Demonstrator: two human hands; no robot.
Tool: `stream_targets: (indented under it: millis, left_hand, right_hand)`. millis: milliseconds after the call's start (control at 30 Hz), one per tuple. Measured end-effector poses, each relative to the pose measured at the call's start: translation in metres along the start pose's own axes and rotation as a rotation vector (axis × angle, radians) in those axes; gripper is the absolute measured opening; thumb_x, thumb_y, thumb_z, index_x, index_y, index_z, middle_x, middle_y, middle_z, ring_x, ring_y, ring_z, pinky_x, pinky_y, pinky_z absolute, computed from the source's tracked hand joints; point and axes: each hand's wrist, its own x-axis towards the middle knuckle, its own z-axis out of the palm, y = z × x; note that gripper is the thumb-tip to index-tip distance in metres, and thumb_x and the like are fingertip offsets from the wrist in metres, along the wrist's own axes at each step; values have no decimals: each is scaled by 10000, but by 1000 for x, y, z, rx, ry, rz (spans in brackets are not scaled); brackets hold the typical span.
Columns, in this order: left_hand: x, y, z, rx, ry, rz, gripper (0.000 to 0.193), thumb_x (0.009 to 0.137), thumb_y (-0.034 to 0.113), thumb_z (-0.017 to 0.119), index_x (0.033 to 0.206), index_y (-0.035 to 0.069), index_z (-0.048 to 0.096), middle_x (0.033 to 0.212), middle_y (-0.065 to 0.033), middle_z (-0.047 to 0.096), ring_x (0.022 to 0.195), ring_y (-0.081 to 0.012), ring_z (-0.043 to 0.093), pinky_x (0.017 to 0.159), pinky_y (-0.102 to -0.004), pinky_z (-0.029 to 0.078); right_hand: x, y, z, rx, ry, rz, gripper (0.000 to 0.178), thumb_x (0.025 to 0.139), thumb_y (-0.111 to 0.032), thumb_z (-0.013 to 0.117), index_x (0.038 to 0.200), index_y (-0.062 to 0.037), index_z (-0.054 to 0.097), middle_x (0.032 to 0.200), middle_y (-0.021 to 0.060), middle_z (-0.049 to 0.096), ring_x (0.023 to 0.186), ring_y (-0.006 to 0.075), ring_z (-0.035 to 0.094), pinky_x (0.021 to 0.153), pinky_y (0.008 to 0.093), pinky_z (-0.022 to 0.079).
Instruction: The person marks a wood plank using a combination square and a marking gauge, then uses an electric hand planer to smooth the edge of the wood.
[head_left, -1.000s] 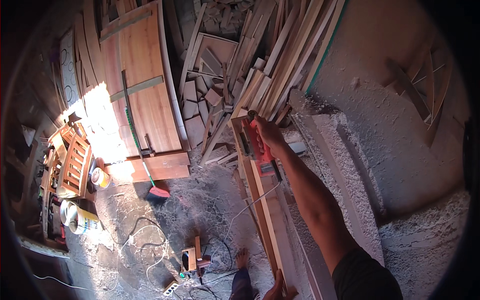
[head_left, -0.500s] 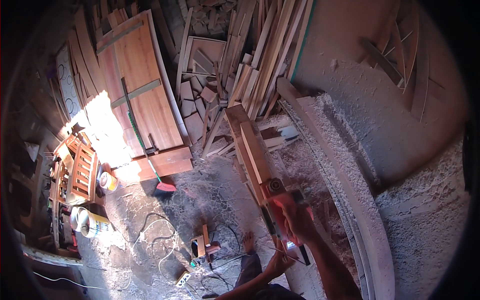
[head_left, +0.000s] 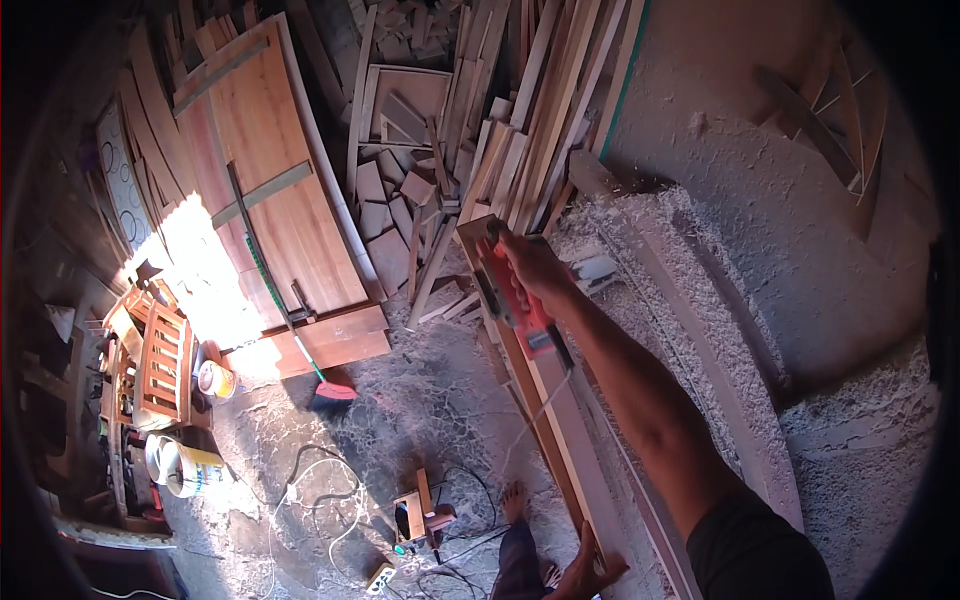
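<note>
Red casing marks the power planer (head_left: 518, 305), lying along the top of a long plank (head_left: 580, 435) just off the middle, near the wood's 12 o'clock end. The right hand (head_left: 533, 268) has its fingers curled firmly round the planer's handle – a wrap that probably steers the tool and presses it onto the timber – while the arm reaches in from between 4 and 5 o'clock. At 5 o'clock the left hand (head_left: 588, 574) lies at the plank's near end, thumb parted from fingers, seemingly to steady it; whether it pinches the wood I cannot tell, since the lower edge cuts it off. A blurred cord (head_left: 522, 438) slants off the planer's rear towards 6 o'clock, over the plank's side. Near 7 o'clock sits a power strip (head_left: 380, 577), likely floor-level for cables. At 8 o'clock a broom (head_left: 338, 391) stands head down, its handle apparently propped by the panel (head_left: 325, 240) at 10 o'clock.
</note>
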Motion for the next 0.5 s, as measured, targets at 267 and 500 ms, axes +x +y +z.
stream_targets:
  millis: [267,500]
  left_hand:
    - [4,-30,12,-370,-53,66,1177,856,314,793,1535,-80,-84,1590,-359,139,1499,-391,212,1181,-394,295]
    - [-45,-36,15,-83,-180,208,1122,890,407,726,1560,-27,-62,1606,-347,41,1496,-433,150,1211,-401,245]
  right_hand:
    - [-16,13,4,-54,-27,9,486,978,-574,522,825,-113,498,574,8,479,405,131,451,375,316,362]
    - [-223,89,-22,-106,14,88,459,993,-556,524,980,-106,612,557,0,502,401,120,490,370,304,389]
